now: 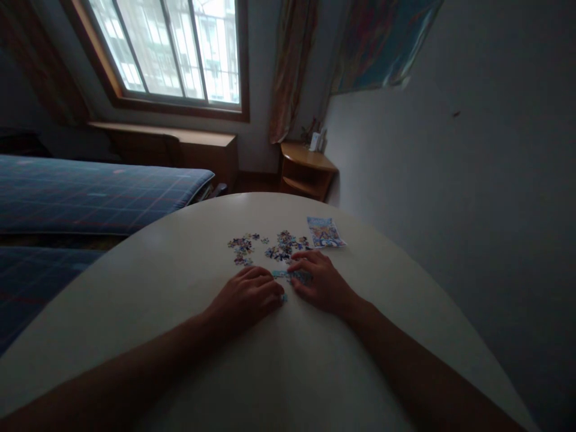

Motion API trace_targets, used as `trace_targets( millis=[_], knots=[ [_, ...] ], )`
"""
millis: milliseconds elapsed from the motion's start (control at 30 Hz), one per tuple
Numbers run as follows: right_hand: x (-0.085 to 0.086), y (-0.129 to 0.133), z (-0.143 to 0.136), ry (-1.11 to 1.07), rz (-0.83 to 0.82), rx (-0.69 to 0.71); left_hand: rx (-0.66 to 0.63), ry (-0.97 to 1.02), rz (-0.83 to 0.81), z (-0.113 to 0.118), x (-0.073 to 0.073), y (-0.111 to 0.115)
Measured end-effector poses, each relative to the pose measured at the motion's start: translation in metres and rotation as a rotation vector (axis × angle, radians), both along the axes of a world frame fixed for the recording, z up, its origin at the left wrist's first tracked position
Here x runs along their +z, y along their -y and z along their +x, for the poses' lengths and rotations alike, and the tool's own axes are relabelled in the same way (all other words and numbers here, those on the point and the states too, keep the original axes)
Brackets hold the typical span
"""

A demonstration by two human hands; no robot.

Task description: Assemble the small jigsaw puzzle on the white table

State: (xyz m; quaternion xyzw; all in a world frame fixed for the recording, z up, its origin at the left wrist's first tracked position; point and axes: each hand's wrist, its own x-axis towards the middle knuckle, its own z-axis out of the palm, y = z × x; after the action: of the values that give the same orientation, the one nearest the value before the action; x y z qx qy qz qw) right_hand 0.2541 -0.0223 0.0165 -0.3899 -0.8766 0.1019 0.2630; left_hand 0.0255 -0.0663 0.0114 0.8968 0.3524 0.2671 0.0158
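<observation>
Loose jigsaw pieces lie in two clusters on the white round table [180, 282], a left pile [242, 245] and a right pile [283, 245]. Nearer to me, a few light-blue pieces [279, 273] lie joined or close together between my hands. My left hand [249, 294] has its fingers pressed together, with a small light-blue piece [284, 297] at its fingertips. Spread over the blue pieces on the right, my right hand [318, 281] has its fingers apart and rests on them. A printed picture sheet [324, 232] lies behind my right hand.
At the left, a bed with a blue plaid mattress [90, 192] stands beside the table. Beyond the table are a wooden corner shelf [308, 157], a long desk [180, 135] and a window [171, 48]. A pale wall [405, 180] runs along the right.
</observation>
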Motion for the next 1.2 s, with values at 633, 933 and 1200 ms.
trace_targets(
  millis=[633, 933, 1200],
  knots=[
    [0.008, 0.007, 0.001, 0.05, -0.058, 0.242, 0.094, 0.045, -0.083, -0.001, 0.0, -0.004],
    [0.008, 0.01, -0.005, 0.026, -0.135, 0.233, 0.087, 0.054, -0.104, -0.001, 0.002, -0.003],
    [0.007, 0.011, -0.006, 0.051, -0.108, 0.197, 0.078, 0.054, -0.1, -0.001, 0.0, -0.004]
  ],
)
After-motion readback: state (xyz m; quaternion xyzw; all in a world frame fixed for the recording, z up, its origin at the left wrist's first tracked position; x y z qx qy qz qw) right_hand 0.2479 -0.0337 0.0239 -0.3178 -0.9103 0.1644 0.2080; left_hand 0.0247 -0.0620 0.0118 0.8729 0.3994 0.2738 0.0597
